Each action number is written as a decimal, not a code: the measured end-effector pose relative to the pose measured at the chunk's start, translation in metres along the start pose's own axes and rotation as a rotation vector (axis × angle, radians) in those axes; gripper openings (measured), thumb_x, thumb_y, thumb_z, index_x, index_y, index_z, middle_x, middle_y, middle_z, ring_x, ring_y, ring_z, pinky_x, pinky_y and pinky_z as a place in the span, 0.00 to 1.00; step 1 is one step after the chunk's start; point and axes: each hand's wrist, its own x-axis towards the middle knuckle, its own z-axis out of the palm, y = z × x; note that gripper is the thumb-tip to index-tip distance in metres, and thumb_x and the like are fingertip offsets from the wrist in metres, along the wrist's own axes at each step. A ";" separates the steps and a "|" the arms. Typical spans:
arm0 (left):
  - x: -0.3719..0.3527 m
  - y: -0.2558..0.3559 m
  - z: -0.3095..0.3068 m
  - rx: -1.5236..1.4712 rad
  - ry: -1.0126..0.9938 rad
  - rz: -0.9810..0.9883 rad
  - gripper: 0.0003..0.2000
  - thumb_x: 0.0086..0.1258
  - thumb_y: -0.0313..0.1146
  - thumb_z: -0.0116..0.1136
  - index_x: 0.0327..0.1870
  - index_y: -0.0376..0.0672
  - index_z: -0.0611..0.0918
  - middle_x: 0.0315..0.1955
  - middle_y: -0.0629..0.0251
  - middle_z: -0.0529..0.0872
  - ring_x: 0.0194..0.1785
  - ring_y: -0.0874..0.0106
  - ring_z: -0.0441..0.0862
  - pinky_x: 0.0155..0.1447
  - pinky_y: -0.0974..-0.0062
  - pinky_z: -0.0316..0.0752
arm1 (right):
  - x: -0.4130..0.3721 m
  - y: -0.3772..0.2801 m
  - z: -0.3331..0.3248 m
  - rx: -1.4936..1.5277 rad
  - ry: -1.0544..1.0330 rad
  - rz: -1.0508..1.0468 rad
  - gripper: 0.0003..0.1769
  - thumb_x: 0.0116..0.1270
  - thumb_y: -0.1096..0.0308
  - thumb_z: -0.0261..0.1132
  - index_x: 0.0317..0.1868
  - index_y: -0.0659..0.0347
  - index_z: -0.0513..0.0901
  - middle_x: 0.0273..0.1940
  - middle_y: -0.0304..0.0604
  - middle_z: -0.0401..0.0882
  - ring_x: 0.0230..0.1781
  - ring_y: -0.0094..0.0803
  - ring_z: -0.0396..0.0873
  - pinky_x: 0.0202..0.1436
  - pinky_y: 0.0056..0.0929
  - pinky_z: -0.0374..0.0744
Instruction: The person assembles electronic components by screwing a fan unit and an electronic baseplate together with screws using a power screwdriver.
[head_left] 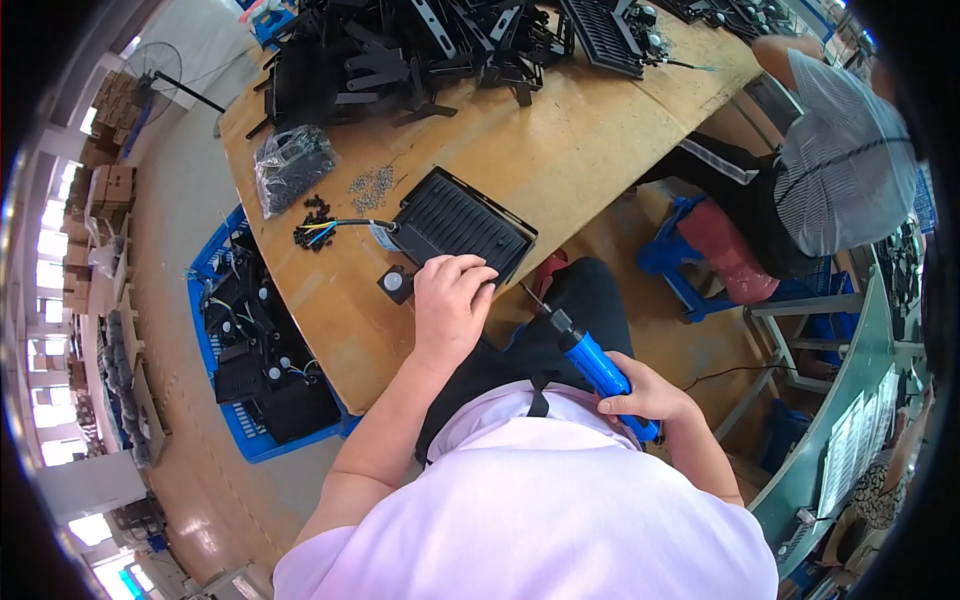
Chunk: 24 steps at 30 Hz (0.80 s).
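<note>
A black finned floodlight [455, 225] lies on the table, its cable with bared blue and yellow-green wires trailing left. My left hand [452, 305] is at its near edge, fingers bent together and gripping the housing by the corner; the fingertips are partly hidden. My right hand [645, 388] is wrapped round a blue electric screwdriver [597, 368], held over my lap. Its bit points up toward the floodlight's near right corner. Beside my left hand sits a small black sensor [396, 284] with a white dome.
Black screws [314, 225], silver screws [371, 187] and a plastic bag of small parts [290, 165] lie left. Black brackets [400, 65] are piled at the back of the wooden table [340, 330]. A blue crate [250, 440] of floodlights stands left; a seated person [835, 160] is at right.
</note>
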 end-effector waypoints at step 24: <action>0.025 0.010 -0.034 -0.142 0.058 -0.026 0.09 0.62 0.23 0.69 0.43 0.43 0.86 0.45 0.61 0.87 0.50 0.60 0.84 0.57 0.64 0.78 | 0.021 -0.015 -0.008 0.122 -0.121 0.031 0.46 0.58 0.58 0.81 0.71 0.65 0.67 0.43 0.43 0.81 0.37 0.27 0.83 0.43 0.29 0.83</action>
